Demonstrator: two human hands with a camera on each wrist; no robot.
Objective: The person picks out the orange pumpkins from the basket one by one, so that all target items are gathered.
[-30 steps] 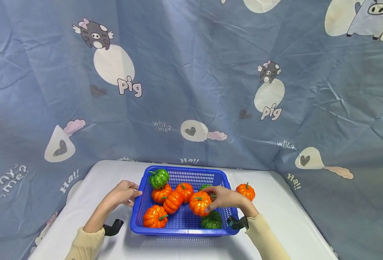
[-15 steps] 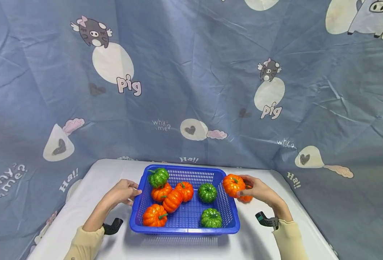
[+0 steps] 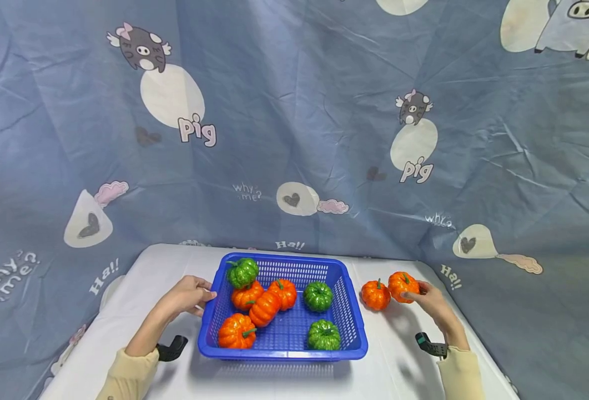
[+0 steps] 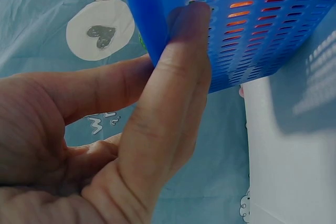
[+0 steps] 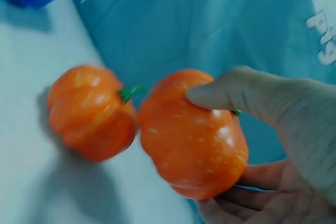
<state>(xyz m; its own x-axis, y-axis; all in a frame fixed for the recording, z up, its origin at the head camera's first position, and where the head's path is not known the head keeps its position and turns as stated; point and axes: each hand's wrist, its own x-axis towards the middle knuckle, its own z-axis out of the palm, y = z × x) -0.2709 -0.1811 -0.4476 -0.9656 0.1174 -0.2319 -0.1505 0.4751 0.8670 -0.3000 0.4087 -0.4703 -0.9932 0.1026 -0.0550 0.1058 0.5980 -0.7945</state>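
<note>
My right hand grips an orange toy pumpkin to the right of the basket; in the right wrist view the thumb lies across this pumpkin and the fingers curl beneath it. Just left of it a second orange pumpkin sits on the white table. My left hand pinches the left rim of the blue plastic basket, thumb on one side and fingers against the slotted outer wall. Inside the basket are several orange pumpkins at the left and green ones at the right.
A green pumpkin leans on an orange one in the basket's back left corner. The white table ends at a blue cloth backdrop printed with cartoon pigs, which rises behind and at both sides.
My right hand has lifted an orange pumpkin out of the basket and carried it right, past the pumpkin on the table. My left hand has stayed at the basket's rim.
</note>
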